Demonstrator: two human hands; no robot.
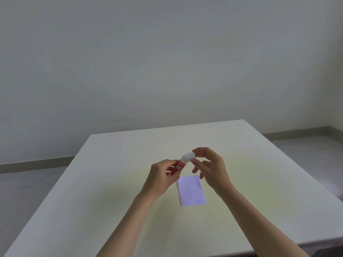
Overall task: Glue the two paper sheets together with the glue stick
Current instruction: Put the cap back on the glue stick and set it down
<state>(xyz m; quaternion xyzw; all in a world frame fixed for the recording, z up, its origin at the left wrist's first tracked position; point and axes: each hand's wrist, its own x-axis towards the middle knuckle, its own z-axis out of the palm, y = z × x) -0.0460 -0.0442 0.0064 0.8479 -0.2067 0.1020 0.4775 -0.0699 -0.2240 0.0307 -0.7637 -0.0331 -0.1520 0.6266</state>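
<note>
A red glue stick [177,168] with white lettering is held above the table, tilted up to the right, its body gripped by my left hand [161,176]. Its white cap [188,157] is pinched between the thumb and fingers of my right hand [210,168]; I cannot tell whether the cap sits on the tube or is off it. Below the hands a small pale lilac paper sheet [192,190] lies flat on the table. Only one sheet outline shows; a second sheet cannot be told apart.
The pale table [111,182] fills the lower half of the view, its far edge near the wall and its right edge running down toward the lower right corner. Grey floor and a skirting board lie beyond on both sides.
</note>
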